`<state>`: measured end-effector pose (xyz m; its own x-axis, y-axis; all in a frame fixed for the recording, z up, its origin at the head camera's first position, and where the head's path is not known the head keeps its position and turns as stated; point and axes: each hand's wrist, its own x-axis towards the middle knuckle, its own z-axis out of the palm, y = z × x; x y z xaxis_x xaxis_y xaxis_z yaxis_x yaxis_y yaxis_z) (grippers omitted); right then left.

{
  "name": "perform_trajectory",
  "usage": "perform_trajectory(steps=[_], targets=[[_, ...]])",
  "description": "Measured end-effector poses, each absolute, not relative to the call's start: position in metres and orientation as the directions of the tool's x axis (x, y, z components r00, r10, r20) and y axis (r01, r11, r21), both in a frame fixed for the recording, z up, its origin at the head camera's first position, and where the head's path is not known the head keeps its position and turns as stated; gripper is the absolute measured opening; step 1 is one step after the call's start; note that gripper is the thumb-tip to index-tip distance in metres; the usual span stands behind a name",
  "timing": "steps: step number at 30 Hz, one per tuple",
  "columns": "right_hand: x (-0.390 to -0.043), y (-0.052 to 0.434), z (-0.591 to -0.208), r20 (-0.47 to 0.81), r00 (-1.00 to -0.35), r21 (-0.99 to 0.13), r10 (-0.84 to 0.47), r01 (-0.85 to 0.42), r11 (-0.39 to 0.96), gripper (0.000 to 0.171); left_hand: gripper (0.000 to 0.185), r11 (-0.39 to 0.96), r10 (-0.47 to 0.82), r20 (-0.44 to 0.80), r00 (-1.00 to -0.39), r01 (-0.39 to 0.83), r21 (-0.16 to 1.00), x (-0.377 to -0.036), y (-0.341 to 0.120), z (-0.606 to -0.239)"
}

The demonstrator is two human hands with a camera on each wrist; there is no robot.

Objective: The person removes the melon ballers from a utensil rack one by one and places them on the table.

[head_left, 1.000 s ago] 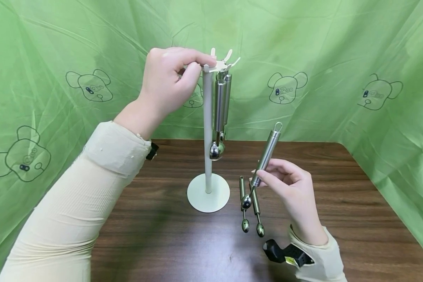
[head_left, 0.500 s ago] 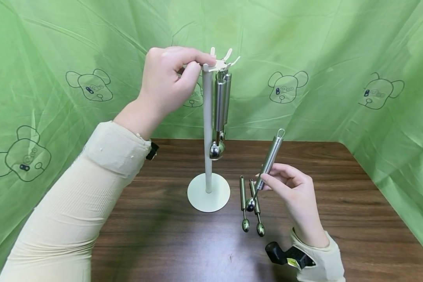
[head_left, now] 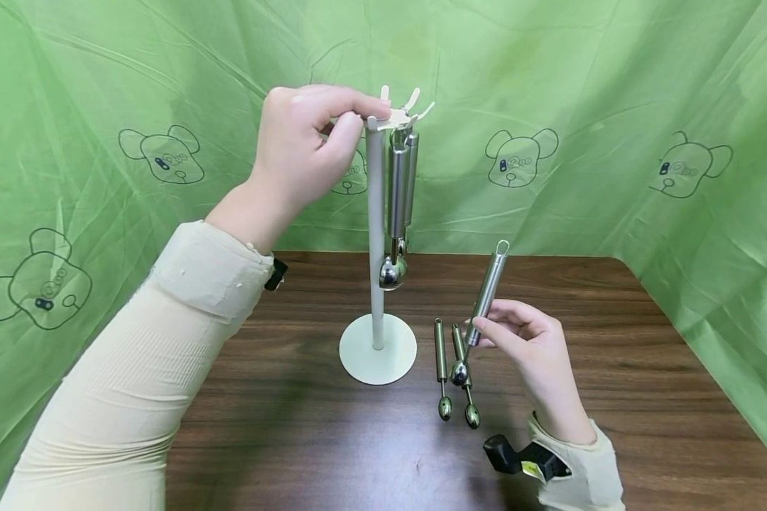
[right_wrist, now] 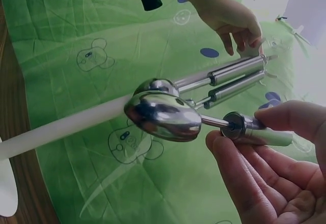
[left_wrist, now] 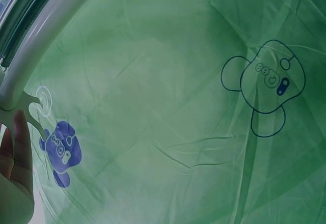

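Note:
My right hand (head_left: 529, 344) pinches a steel melon baller (head_left: 488, 291) by the lower end of its handle, between thumb and fingers. It is tilted, its hanging loop up and its rounded bowl low in front of two others. In the right wrist view, the bowl (right_wrist: 165, 116) of the held one looms large. My left hand (head_left: 307, 138) holds the top of a white hanging stand (head_left: 376, 234), index finger on the hooked top and thumb beside it. Two melon ballers (head_left: 398, 191) hang from its hooks, handles up. Two more melon ballers (head_left: 440, 348) lie on the table beside the base.
The stand's round white base (head_left: 364, 365) sits on a dark wood table (head_left: 294, 440). A green curtain (head_left: 588, 71) with printed bear heads surrounds the back and sides. Several of the stand's upturned hooks (head_left: 414, 99) show beside my left fingertips.
My right hand has lowered the melon baller slightly, and its bowl has shifted a little right toward the two lying on the table. The left hand stays on the stand's top.

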<state>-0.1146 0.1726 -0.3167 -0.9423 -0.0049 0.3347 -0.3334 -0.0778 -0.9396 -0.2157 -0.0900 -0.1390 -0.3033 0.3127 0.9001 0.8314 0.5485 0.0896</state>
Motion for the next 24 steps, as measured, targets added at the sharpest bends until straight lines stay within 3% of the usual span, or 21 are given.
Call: perform_trajectory(steps=[17, 24], targets=[[-0.131, 0.188, -0.330, 0.182, -0.975, -0.963, -0.131, -0.203, 0.177, 0.028, 0.039, 0.538, 0.303, 0.905, -0.298, 0.837, 0.096, -0.216, -0.090, -0.140], [-0.142, 0.194, -0.339, 0.083, -0.983, -0.969, -0.161, -0.117, 0.218, 0.031, 0.039, 0.546, 0.299, 0.905, -0.303, 0.832, 0.098, -0.216, -0.089, -0.140]])
